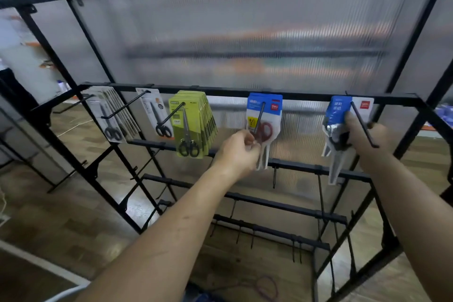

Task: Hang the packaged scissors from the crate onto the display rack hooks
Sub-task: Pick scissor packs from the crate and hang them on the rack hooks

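Two hands reach up to the middle rail of a black display rack (245, 94) in the head view. The left hand (239, 148) pinches the lower part of a red-handled scissors pack (266, 127) between thumb and curled fingertips. That pack has a blue header card and hangs from a long black hook (260, 115), which passes through its top.

Further right, the right hand (365, 135) grips a second blue-topped pack (337, 115), thumb pressed on the front of the card and fingers curled behind it. This pack holds grey and black scissors, and its clear blister points down past the next rail. It sits just left of the right-end hook (364, 125), which crosses in front of the hand. I cannot tell whether the card is threaded on that hook.

Left of both hands, three more lots hang on the same rail: a green-carded stack (193, 122) with black-handled scissors, a single white-carded pack (157, 113), and a grey stack (110, 113) at the far left. Lower rails carry bare hooks. A ribbed translucent panel (245, 32) backs the rack, and a wooden floor (73, 203) lies below.
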The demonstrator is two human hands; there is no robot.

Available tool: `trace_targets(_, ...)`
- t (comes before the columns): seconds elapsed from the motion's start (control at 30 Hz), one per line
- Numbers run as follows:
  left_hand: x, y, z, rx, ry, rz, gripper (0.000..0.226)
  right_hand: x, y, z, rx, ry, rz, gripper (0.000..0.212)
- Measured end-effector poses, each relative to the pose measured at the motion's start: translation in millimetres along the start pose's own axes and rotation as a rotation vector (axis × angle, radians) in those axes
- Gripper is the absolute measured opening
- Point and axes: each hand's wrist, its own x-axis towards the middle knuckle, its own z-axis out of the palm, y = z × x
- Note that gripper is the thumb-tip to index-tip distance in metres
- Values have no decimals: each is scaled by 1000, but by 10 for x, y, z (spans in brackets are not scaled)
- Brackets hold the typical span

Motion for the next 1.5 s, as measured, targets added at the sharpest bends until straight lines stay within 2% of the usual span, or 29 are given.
trace_targets(0.1,-147,-42,-136,23,11,38,21,-552,39,15,-278,31,-30,47)
trace_targets(0.13,-204,-64,-187,33,10,52,18,-676,89,36,-336,7,-41,51)
trace_targets(0.23,-419,-135,-356,117,-43,87,25,-1235,63,118,-431,-187,-32,61)
trace_targets(0.3,-579,-201,-500,189,-67,132,36,-1630,-6,225,-551,-269,-145,63)
trace_targets(0.4,-823,-371,-746,260,-67,217,44,-2205,-141,407,-751,-279,-314,70)
trace_targets(0.5,-1077,-652,-1025,325,-77,270,48,-2766,-174,611,-975,-244,-363,73)
trace_targets(0.6,-1355,-1020,-1320,397,-81,315,50,-3327,-110,884,-1098,-226,-367,74)
trace_targets(0.83,-2000,-1902,-1858,479,-139,343,55,-4346,165,1418,-1230,-269,-292,75)
trace_targets(1.07,-2205,-2288,-2119,509,-119,341,63,-4686,157,1628,-1312,-326,-353,67)
trace_targets(1.33,-2217,-2249,-1858,537,-189,361,58,-4721,400,1474,-1267,-324,-285,65)
trace_targets(1.5,-2239,-2240,-1518,601,-260,294,56,-4588,835,1279,-1228,-445,-178,70)
